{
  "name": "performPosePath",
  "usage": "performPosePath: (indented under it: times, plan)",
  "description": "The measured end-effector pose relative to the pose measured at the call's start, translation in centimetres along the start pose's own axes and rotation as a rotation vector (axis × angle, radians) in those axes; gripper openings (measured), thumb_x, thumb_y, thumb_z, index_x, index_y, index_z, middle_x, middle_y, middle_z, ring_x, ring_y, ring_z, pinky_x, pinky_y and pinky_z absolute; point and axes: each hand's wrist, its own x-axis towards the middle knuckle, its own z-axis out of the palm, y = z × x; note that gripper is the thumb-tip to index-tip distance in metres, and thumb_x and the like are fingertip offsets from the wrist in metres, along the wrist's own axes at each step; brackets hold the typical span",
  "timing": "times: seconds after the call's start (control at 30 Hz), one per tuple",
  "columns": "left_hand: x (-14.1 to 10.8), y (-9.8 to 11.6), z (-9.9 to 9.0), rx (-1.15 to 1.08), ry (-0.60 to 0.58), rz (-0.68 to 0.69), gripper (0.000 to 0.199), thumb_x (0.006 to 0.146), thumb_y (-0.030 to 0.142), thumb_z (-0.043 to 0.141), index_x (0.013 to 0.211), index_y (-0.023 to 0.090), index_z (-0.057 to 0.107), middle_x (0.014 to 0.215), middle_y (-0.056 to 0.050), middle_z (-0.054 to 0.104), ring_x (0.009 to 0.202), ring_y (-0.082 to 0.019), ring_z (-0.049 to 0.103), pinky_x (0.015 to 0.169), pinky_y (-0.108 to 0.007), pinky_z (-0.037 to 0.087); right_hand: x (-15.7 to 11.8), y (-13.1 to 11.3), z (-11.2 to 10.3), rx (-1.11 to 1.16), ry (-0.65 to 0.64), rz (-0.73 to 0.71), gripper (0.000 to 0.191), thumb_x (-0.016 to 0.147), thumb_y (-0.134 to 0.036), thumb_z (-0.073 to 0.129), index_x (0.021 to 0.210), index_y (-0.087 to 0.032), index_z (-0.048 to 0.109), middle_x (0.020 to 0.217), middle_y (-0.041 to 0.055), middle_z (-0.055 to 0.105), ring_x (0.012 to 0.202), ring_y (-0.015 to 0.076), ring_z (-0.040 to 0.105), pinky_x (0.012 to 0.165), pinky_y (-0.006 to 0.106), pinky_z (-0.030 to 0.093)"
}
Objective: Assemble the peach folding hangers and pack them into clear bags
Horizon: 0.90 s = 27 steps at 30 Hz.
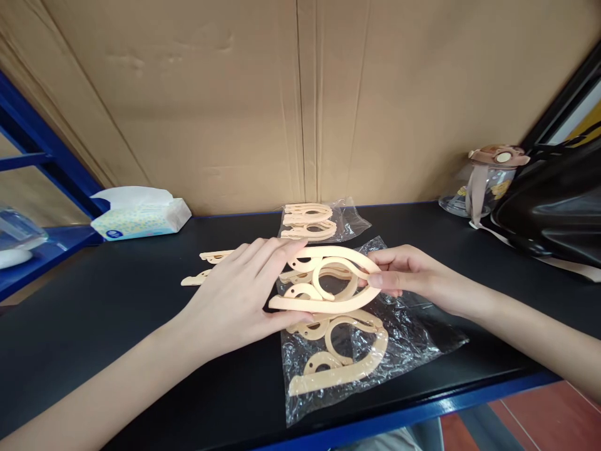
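A cream folding hanger (pixel 345 307), folded into a loop, is held above the table between both hands. My right hand (pixel 406 272) pinches its rounded right end between thumb and fingers. My left hand (pixel 244 282) is at its left end, thumb at the lower arm and fingers along the upper one. Beneath it, a clear plastic bag (pixel 413 338) holds more hangers, one (pixel 345 373) showing near the front. Another clear bag (pixel 352 219) with folded hangers lies behind. Partly hidden behind my left hand, loose cream hangers (pixel 195 279) rest on the black tabletop (pixel 211 388).
A tissue pack (pixel 141 216) stands at the back left beside a blue frame (pixel 47 156). At the back right are a clear bottle with a strap (pixel 493 178) and a black bag (pixel 558 200). Brown cardboard (pixel 235 106) rises behind the table.
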Motion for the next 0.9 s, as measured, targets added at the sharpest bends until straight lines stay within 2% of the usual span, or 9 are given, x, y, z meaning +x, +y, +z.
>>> performPosePath:
  times: [0.13,0.43,0.73,0.9]
  plan:
    - [-0.1,-0.69,0.16,-0.03,-0.046,-0.02,0.079,0.078,0.066,0.056,0.134,0.013,0.04,0.128,-0.014,0.055,0.109,-0.029,0.055,0.091,-0.04,0.044,0.02,0.26,-0.06,0.015,0.012,0.008,0.024,0.09,-0.036,0.057,0.088,-0.015,0.067,0.064,-0.004,0.041,0.058,0.0069,0.033,0.051,0.023,0.025]
    - [0.05,-0.93,0.01,-0.105,-0.104,-0.054,0.079,0.078,0.067,0.054,0.137,0.016,0.039,0.131,-0.013,0.053,0.113,-0.031,0.053,0.093,-0.044,0.045,0.07,0.38,-0.31,0.025,0.017,0.043,0.026,0.086,-0.039,0.06,0.093,-0.015,0.07,0.069,-0.0012,0.047,0.061,0.0084,0.034,0.052,0.023,0.024]
    - [-0.31,-0.9,0.29,-0.15,-0.169,-0.038,0.088,0.078,0.066,0.057,0.143,0.016,0.027,0.139,-0.015,0.046,0.122,-0.033,0.047,0.097,-0.044,0.041,0.0,0.34,-0.3,0.02,-0.001,0.077,0.027,0.082,-0.041,0.064,0.088,-0.014,0.07,0.066,-0.0019,0.047,0.06,0.0084,0.033,0.052,0.025,0.022]
    - [-0.07,-0.88,-0.03,-0.179,-0.171,-0.034,0.079,0.082,0.062,0.055,0.142,0.018,0.028,0.137,-0.014,0.047,0.121,-0.031,0.047,0.096,-0.043,0.042,0.09,0.26,-0.34,0.009,-0.006,0.076,0.029,0.083,-0.042,0.063,0.088,-0.014,0.069,0.065,-0.0025,0.046,0.059,0.0081,0.031,0.052,0.025,0.021]
